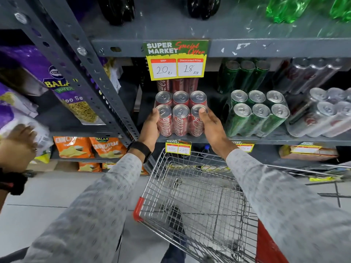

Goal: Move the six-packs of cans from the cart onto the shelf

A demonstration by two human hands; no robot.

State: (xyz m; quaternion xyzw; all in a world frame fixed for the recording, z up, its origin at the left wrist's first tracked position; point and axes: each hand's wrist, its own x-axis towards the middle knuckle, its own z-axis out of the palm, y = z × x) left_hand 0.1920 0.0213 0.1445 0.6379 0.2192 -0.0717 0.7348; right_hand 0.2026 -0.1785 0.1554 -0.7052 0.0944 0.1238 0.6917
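Shrink-wrapped red six-pack of cola cans is gripped w/ left hand & right hand at grey metal shelf edge; push-in, then release, is prob. needed next.

Six-pack: glossy shrink-wrapped metal cans; shelf: matt scuffed grey metal; cart: shiny wire.
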